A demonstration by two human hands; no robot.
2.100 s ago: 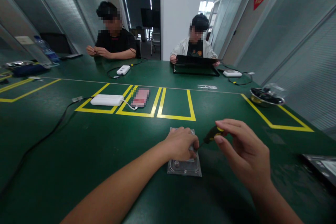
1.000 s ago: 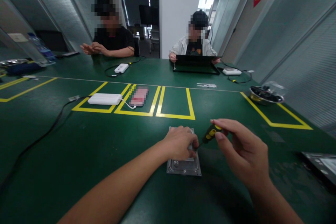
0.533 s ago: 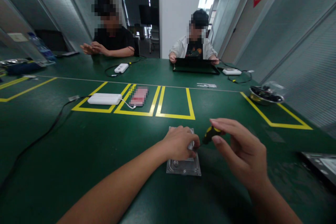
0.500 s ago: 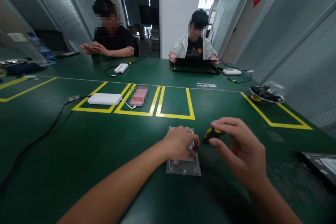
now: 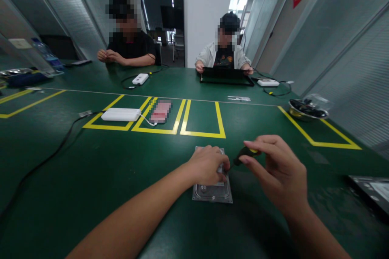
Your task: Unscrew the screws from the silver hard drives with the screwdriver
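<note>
A silver hard drive (image 5: 212, 195) lies flat on the green table in front of me, its upper part covered by my left hand (image 5: 209, 165). The fingers of that hand curl over the drive's right side, close to the screwdriver's tip. A black and yellow screwdriver (image 5: 242, 156) leans toward the drive's right edge. My right hand (image 5: 275, 168) is closed on its handle, with the thumb and fingertips pinching it. The tip's exact contact point is hidden by the left fingers.
A white power bank (image 5: 120, 114) is cabled to a phone (image 5: 161, 111) among yellow tape outlines. A metal bowl (image 5: 308, 113) of dark items stands at right, above a dark flat device (image 5: 372, 192). Across the table sit two people; one holds a black frame (image 5: 226, 77).
The screwdriver handle has turned between my right fingers, and its yellow patches show differently. My left hand stays on the hard drive. The hands of the person at left have drawn together.
</note>
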